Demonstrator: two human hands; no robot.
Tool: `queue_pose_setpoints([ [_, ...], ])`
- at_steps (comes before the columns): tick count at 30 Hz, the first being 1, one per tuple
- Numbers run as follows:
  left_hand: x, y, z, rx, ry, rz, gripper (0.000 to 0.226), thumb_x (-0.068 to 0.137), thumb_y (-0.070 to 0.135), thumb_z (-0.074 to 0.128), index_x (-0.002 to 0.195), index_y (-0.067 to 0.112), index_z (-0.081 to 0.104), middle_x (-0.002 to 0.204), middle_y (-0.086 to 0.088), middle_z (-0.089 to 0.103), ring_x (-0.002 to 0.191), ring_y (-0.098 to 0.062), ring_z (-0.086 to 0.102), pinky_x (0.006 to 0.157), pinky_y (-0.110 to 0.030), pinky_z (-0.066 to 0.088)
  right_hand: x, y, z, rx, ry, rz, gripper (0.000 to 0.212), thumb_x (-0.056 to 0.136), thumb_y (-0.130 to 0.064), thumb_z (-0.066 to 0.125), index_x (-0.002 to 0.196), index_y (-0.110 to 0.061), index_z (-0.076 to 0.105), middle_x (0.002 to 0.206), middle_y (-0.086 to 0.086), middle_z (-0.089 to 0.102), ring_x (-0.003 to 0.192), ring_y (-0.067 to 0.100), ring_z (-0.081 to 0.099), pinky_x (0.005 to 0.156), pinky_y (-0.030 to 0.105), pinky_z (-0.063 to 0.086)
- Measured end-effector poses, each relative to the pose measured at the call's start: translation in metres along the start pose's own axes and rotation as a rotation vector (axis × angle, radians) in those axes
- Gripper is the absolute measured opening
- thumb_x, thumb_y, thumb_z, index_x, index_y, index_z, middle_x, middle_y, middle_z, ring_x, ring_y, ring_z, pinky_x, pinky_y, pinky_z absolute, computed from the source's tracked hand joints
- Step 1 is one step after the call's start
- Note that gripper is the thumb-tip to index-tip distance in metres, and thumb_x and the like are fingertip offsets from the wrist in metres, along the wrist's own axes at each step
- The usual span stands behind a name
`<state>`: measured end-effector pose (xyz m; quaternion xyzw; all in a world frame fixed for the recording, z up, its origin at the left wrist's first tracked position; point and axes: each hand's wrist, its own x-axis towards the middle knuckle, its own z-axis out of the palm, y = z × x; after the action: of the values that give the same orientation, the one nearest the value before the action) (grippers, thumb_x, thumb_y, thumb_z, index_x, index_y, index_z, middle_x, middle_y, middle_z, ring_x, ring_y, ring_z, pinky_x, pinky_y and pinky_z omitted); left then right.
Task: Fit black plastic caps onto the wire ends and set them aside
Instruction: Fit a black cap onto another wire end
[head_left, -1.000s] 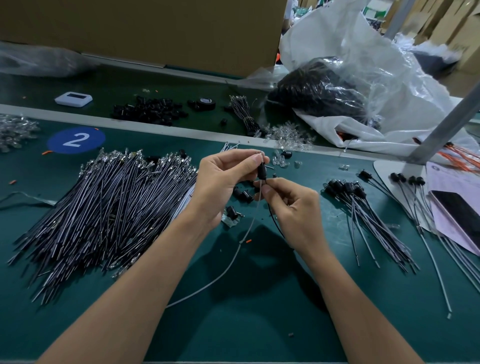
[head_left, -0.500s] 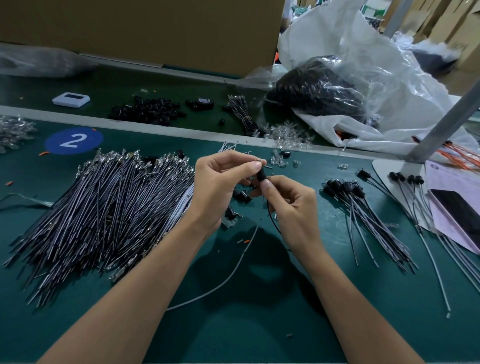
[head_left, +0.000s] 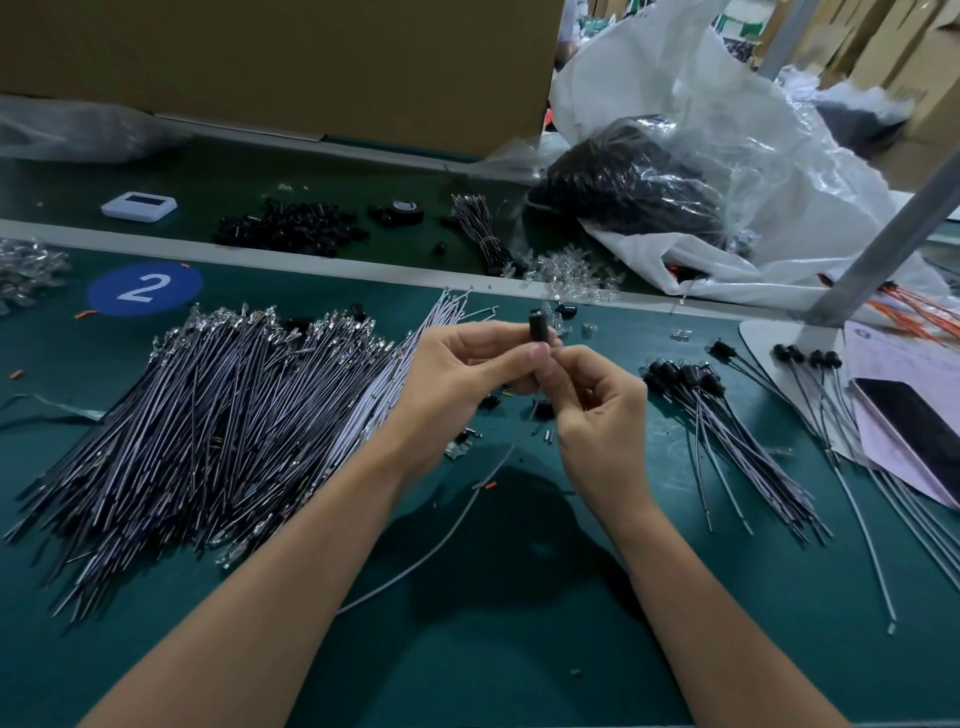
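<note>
Left grip (head_left: 467, 374) pinches black cap (head_left: 537, 328) over the middle of the desk (head_left: 519, 654); right grip (head_left: 597, 415) pinches wire (head_left: 441, 540) just beneath. Likely best: keep cap steady, feed wire straight, seat fully, then lay by capped pile (head_left: 727, 426) toward right edge.

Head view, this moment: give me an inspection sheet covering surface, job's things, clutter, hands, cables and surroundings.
Surface: green mat with a blue disc marked 2.
Job's things: black cap at the end of a grey wire, between both hands; uncapped wire pile to the left; capped wires to the right.
Clutter: loose caps, clear parts, white device, tape roll, phone on papers.
Hands: left hand pinches the black cap; right hand pinches the grey wire just below it.
Cables: grey wire trails down over the mat; orange wires at the right edge.
Surroundings: cardboard box, plastic bags, metal post.
</note>
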<state>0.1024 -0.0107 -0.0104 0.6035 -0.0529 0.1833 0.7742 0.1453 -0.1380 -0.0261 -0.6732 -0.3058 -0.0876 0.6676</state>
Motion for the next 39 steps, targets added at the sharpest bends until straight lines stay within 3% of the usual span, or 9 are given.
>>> queue_pose_setpoints([
  [6,-0.002,0.004,0.006,-0.058,0.033,0.063,0.021,0.08,-0.002,0.068,0.1,0.005,0.072,0.089,-0.007,0.076,0.083,-0.019,0.07,0.073,-0.027,0.057,-0.002,0.001,0.001,0.006,0.02,-0.024,0.016,0.092,-0.006,0.062,0.082,0.004,0.068,0.073,0.017,0.068,0.066,0.027,0.062,0.064,0.037,0.051],
  [10,-0.004,0.004,0.009,-0.082,0.013,0.094,0.026,0.078,0.003,0.068,0.104,0.005,0.069,0.091,-0.006,0.076,0.086,-0.017,0.073,0.079,-0.032,0.059,-0.003,0.002,0.001,0.0,0.059,-0.037,0.018,0.091,-0.011,0.063,0.079,0.001,0.069,0.072,0.015,0.069,0.068,0.036,0.064,0.064,0.051,0.051],
  [12,-0.005,0.004,0.01,-0.078,0.026,0.1,0.025,0.078,0.007,0.069,0.102,0.007,0.07,0.092,-0.007,0.076,0.087,-0.019,0.072,0.08,-0.039,0.058,-0.002,0.001,0.003,-0.005,0.061,-0.039,0.015,0.09,-0.013,0.063,0.08,-0.004,0.07,0.073,0.012,0.07,0.068,0.034,0.064,0.063,0.049,0.052],
  [21,-0.004,0.0,0.005,-0.029,0.117,0.113,0.022,0.078,0.01,0.07,0.1,0.01,0.072,0.09,-0.009,0.077,0.083,-0.019,0.073,0.074,-0.036,0.056,-0.006,0.002,0.004,-0.11,-0.021,-0.048,0.011,0.087,-0.013,0.066,0.079,-0.012,0.073,0.07,0.009,0.07,0.062,0.028,0.064,0.059,0.043,0.049],
  [25,-0.002,0.0,0.005,-0.035,0.156,0.115,0.018,0.083,0.001,0.067,0.099,0.008,0.072,0.085,-0.01,0.076,0.073,-0.016,0.071,0.054,-0.027,0.055,-0.005,0.004,0.003,-0.154,-0.039,-0.061,0.014,0.087,-0.015,0.067,0.074,-0.014,0.073,0.066,0.012,0.066,0.062,0.034,0.058,0.06,0.046,0.046],
  [27,-0.001,-0.001,0.005,-0.042,0.178,0.105,0.017,0.086,-0.001,0.064,0.099,0.006,0.071,0.084,-0.011,0.076,0.069,-0.018,0.07,0.05,-0.026,0.052,-0.006,0.004,0.004,-0.169,-0.04,-0.075,0.014,0.088,-0.013,0.067,0.075,-0.012,0.074,0.066,0.006,0.068,0.063,0.028,0.058,0.06,0.039,0.047],
  [31,0.003,0.002,0.003,-0.102,0.225,0.089,0.015,0.093,0.0,0.058,0.101,0.006,0.068,0.081,-0.006,0.074,0.072,-0.024,0.073,0.064,-0.03,0.059,-0.004,0.005,0.005,-0.065,-0.095,-0.008,0.018,0.092,-0.015,0.062,0.082,-0.005,0.073,0.066,-0.009,0.067,0.055,0.002,0.055,0.056,0.016,0.041],
  [35,0.012,0.014,-0.016,-0.188,0.405,-0.006,0.014,0.097,0.004,0.052,0.103,0.006,0.064,0.073,0.0,0.067,0.048,-0.01,0.062,0.046,-0.018,0.05,-0.004,0.003,-0.001,-0.064,-0.073,0.06,0.037,0.099,-0.039,0.045,0.095,-0.017,0.075,0.076,-0.002,0.074,0.061,0.032,0.058,0.055,0.039,0.041],
  [39,0.023,0.032,-0.057,-0.561,0.332,-0.182,0.015,0.099,0.012,0.046,0.098,0.006,0.06,0.07,0.003,0.065,0.03,-0.003,0.039,0.031,-0.014,0.032,0.004,0.002,-0.013,-0.067,0.193,0.121,0.051,0.099,-0.049,0.034,0.096,-0.019,0.074,0.076,-0.001,0.073,0.056,0.031,0.046,0.049,0.03,0.033],
])
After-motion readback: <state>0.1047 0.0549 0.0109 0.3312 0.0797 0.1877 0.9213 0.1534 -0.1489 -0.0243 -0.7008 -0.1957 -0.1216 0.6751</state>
